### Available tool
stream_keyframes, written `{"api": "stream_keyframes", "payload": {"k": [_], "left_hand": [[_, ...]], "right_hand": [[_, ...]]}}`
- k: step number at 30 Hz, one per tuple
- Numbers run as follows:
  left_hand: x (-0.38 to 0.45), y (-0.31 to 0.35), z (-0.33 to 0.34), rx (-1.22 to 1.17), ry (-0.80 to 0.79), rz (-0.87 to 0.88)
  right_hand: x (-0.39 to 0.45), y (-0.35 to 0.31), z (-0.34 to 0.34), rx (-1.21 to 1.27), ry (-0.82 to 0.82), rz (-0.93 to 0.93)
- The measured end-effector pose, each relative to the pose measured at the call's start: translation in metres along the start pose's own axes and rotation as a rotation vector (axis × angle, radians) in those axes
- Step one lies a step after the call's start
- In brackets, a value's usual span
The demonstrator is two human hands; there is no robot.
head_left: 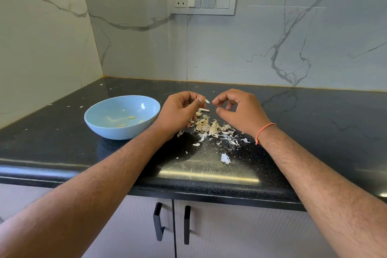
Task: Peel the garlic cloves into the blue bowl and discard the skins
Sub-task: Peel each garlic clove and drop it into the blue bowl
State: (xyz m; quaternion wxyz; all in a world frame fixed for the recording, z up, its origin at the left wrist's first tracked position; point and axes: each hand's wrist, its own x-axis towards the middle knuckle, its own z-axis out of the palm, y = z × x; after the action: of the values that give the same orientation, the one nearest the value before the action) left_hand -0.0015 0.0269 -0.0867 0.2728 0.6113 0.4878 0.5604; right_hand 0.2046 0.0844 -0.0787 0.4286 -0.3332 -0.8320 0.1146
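Head view: two hands over one heap of garlic skins beside one blue bowl.
The left hand (178,111) pinches one garlic clove (207,101) at its fingertips; the right hand (240,109) hovers just beside it, fingers loosely curled, holding nothing. The blue bowl (100,125) on the black table (314,132) holds three peeled cloves (131,117). The skins (211,128) lie between the wrists.

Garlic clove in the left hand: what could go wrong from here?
1. The garlic clove is only pinched at the left hand's fingertips, over the counter and not the blue bowl; a slip would likely drop it into the skins.
2. The skins lie loose toward the counter edge; a sweeping forearm might push them off.
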Motion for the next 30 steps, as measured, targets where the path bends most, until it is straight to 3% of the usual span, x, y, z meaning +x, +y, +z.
{"api": "stream_keyframes", "payload": {"k": [6,14,17,21,30], "left_hand": [[-0.001,0.001,0.0,0.118,-0.026,0.061],[-0.013,0.029,-0.005,0.086,-0.028,0.101],[-0.016,0.049,-0.025,0.234,-0.02,0.158],[-0.024,0.058,-0.067,0.534,-0.016,0.218],[-0.054,0.049,-0.162,0.871,0.026,0.022]], "right_hand": [[-0.002,-0.009,0.002,0.068,0.069,-0.032],[-0.009,-0.034,0.003,0.141,0.179,-0.002],[-0.009,-0.053,0.006,0.167,0.199,-0.01],[-0.004,-0.078,0.023,0.215,0.131,0.013],[0.029,-0.129,0.084,0.03,-0.109,0.057]]}}
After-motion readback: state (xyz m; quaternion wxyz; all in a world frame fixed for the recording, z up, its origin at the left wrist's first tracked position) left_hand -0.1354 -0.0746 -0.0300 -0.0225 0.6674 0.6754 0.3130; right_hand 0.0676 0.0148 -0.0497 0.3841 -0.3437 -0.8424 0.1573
